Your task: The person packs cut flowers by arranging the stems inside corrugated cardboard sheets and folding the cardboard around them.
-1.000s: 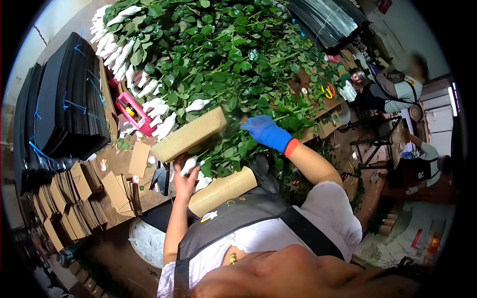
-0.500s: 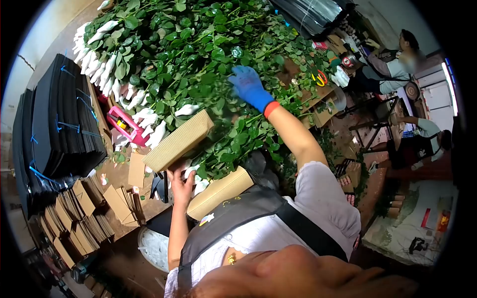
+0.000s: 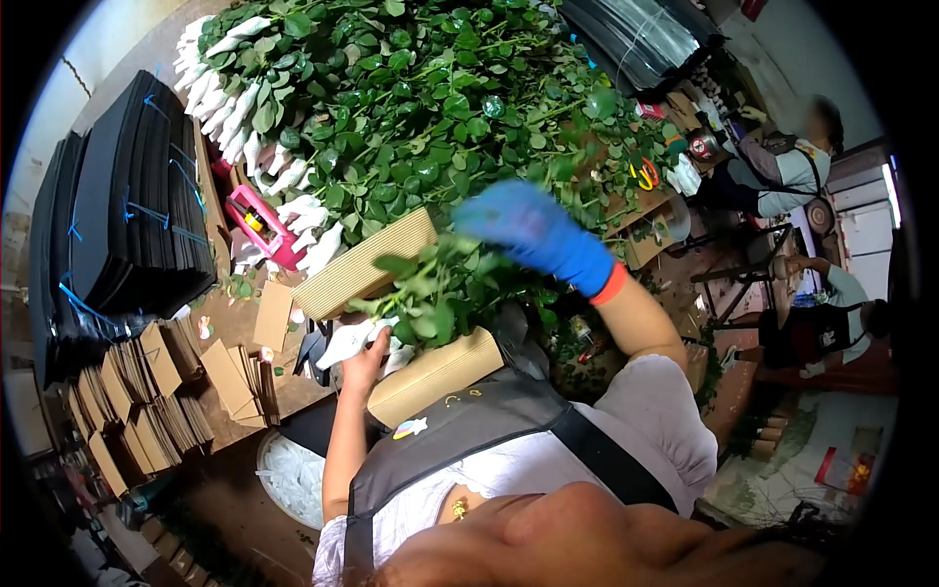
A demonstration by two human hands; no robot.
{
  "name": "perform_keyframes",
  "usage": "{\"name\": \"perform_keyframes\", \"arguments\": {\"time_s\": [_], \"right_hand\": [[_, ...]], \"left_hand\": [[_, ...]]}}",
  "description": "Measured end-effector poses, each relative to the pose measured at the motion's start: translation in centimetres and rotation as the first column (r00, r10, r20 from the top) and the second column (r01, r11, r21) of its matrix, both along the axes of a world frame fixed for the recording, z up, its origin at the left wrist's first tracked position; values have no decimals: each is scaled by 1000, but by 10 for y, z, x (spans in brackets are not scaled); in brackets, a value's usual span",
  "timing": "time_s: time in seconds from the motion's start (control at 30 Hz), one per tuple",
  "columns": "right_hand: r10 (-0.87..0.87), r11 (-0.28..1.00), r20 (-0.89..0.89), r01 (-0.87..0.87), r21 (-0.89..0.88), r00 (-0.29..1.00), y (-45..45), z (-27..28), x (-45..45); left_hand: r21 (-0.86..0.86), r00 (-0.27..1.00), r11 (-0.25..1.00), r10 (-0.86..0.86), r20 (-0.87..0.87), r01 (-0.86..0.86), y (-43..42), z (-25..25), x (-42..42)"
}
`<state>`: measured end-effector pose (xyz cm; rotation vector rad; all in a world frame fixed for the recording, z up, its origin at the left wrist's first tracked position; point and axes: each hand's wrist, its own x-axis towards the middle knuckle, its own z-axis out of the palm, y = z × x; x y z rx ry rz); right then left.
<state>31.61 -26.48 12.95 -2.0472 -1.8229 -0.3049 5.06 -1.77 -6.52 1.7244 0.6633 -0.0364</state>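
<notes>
My bare left hand (image 3: 364,370) is closed on a white-wrapped flower head (image 3: 346,342), between two pieces of ribbed cardboard. The upper ribbed cardboard (image 3: 367,262) slants above it; the lower ribbed cardboard (image 3: 436,378) lies against my apron. Leafy stems (image 3: 426,308) run rightward from the wrapped heads. My right hand (image 3: 518,230), in a blue glove, is over the leaves to the right. Motion smears its fingers, so what they hold, if anything, is unclear. A large heap of leafy stems (image 3: 421,108) with white-wrapped heads (image 3: 223,112) covers the table behind.
Black sheets (image 3: 142,196) are stacked at the left, above folded cardboard pieces (image 3: 147,401). A pink holder (image 3: 262,227) stands beside the heap. Yellow-handled scissors (image 3: 646,175) lie at the right. Below the table is a tub (image 3: 293,479). Two other people (image 3: 797,176) are at the far right.
A wrapped flower with leaves has come down from the heap into the cardboard, and my left hand has closed on its head. My gloved right hand has moved down and right from the heap.
</notes>
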Motion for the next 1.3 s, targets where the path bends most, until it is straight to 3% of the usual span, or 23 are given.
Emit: {"name": "perform_keyframes", "arguments": {"time_s": [0.07, 0.1, 0.17, 0.27, 0.3, 0.4, 0.43, 0.47, 0.53, 0.63, 0.7, 0.77, 0.8, 0.87, 0.93, 1.0, 1.2, 1.23, 1.3], "right_hand": [[-101, 983, -56, 91, -161, 993, -2, -66, -13], [-175, 963, -71, 156, -218, 982, -3, -105, -14], [-316, 903, -84, 272, -332, 945, -3, -162, -9], [-266, 933, -59, 242, -266, 962, 5, -167, -5], [-297, 933, 104, 312, -180, 949, 9, -138, -15], [-395, 751, 94, 380, -540, 914, 25, -66, -42], [-409, 726, -161, 213, -654, 898, 37, -40, -48], [-389, 774, -236, 177, -609, 890, 44, -42, -55], [-317, 858, -388, 87, -506, 866, 60, -54, -72], [-351, 688, -216, 94, -720, 911, 94, -92, -71], [-353, 502, -94, 104, -859, 931, 115, -124, -68], [-402, 533, -111, 134, -836, 909, 111, -133, -68], [-436, 544, -113, 161, -823, 893, 109, -136, -68], [-441, 516, -18, 237, -823, 897, 104, -153, -67], [-449, 490, 42, 286, -823, 892, 103, -156, -68], [-464, 474, 56, 301, -828, 884, 107, -152, -72], [-497, 356, 78, 284, -890, 864, 111, -157, -71], [-492, 348, 89, 289, -892, 866, 111, -157, -72], [-481, 333, 111, 299, -894, 870, 111, -155, -73]], "left_hand": [[292, 965, 950, -177, 195, 115, 9, -20, -2], [117, 991, 992, 26, 134, -42, 4, -31, -3], [121, 984, 992, 9, 178, -31, 1, -23, -2], [145, 978, 989, 1, 207, -32, 3, -32, -3], [178, 983, 984, -11, 186, -23, 1, -17, -1], [237, 983, 971, -30, 179, -13, 1, -18, -1], [207, 981, 978, -19, 192, -22, 0, -21, 0], [172, 977, 985, -3, 215, -35, -3, -8, 2], [285, 960, 957, -35, 278, -48, -3, -15, 2], [324, 957, 946, -69, 280, -27, -2, -23, 2], [340, 958, 938, -32, 286, -70, -6, -26, 1], [386, 969, 921, -45, 241, -54, -7, -23, 2], [340, 948, 935, -10, 317, -104, -7, -10, 5], [420, 972, 903, -9, 233, -93, -2, -13, 8], [330, 974, 928, 113, 195, -174, 2, 15, 13], [426, 953, 872, 129, 273, -240, -1, 14, 15], [404, 912, 864, 138, 387, -302, -1, 13, 6], [426, 861, 817, 156, 485, -388, -3, 19, 6], [84, 760, 838, 440, 478, -539, -5, 19, -1]]}}
